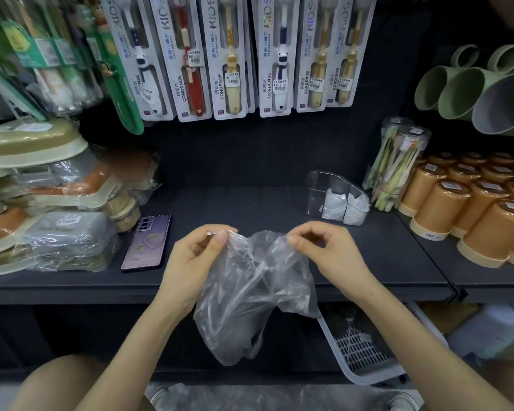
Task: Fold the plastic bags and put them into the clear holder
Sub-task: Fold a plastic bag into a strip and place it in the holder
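The clear plastic bag [250, 292] hangs in front of the dark shelf [250, 203], pinched at its top edge by my left hand [195, 256] and my right hand [324, 250]. The clear holder [336, 197], with folded bags inside, stands behind on the right.

Purple phone [146, 243] flat on dark shelf [250, 203]; orange cups [469, 209] right; toothbrush packs [229, 54] hanging above.

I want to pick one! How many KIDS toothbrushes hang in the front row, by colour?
White-and-navy toothbrushes: 2
Red toothbrush: 1
Yellow toothbrushes: 3
Total: 6
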